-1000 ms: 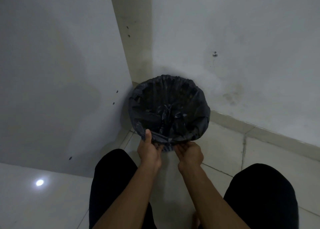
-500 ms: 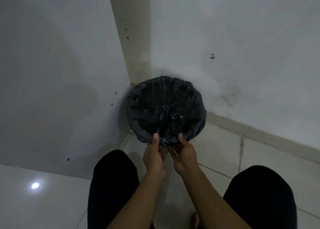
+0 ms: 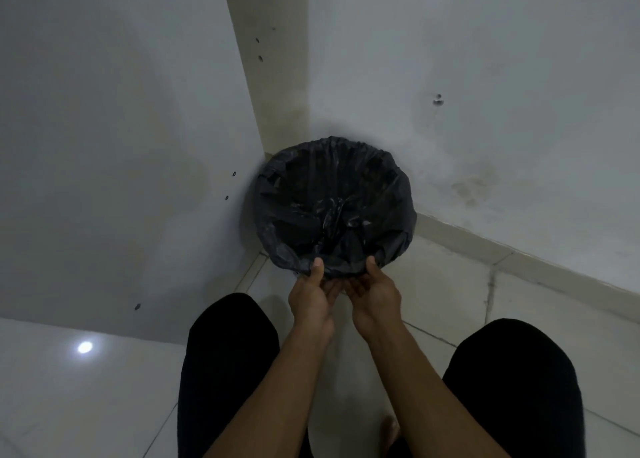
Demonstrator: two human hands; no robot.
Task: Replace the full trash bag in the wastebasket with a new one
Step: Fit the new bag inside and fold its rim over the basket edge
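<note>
By the wall [image 3: 485,76], hands [image 3: 311,296] [image 3: 372,294] pinch the trash bag [image 3: 332,194].

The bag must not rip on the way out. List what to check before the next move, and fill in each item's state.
1. Left hand grip on the trash bag at its near edge: ok, thumb on top, fingers underneath.
2. Right hand grip beside it: ok, same pinch.
3. Far edge freed: not ok, it lies folded over the rim round the back.
4. Bag top tied: cannot tell; plastic bunches in the middle, but it is too dark to see a knot.
5. Plastic free of tears: cannot tell, too dark.
6. New bag at hand: cannot tell, none in view.
</note>
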